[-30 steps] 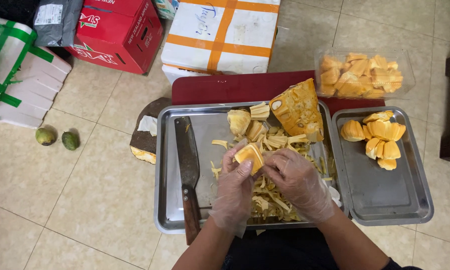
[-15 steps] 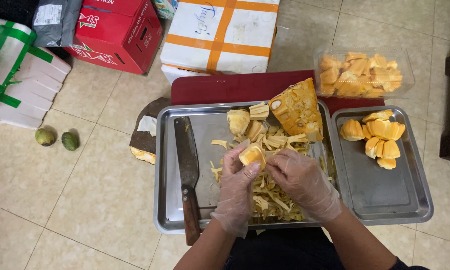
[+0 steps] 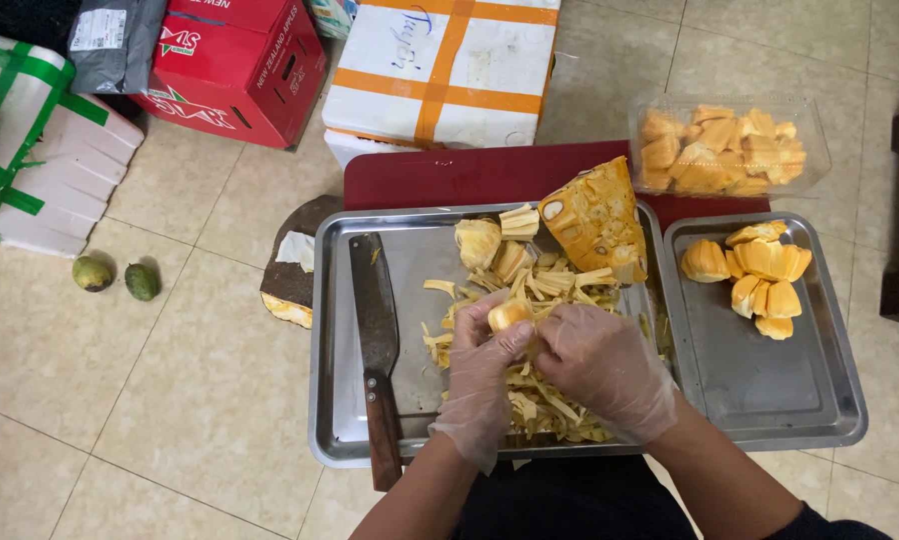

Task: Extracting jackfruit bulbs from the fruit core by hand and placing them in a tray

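Underneath, steel tray [image 3: 335, 330] on tiled floor [image 3: 170, 380]

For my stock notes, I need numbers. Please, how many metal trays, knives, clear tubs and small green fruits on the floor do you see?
Metal trays: 2
Knives: 1
Clear tubs: 1
Green fruits: 2
Total: 6

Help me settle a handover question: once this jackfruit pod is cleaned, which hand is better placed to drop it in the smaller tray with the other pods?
Probably the right hand: it lies nearer the smaller tray, while the left hand grips the pod.
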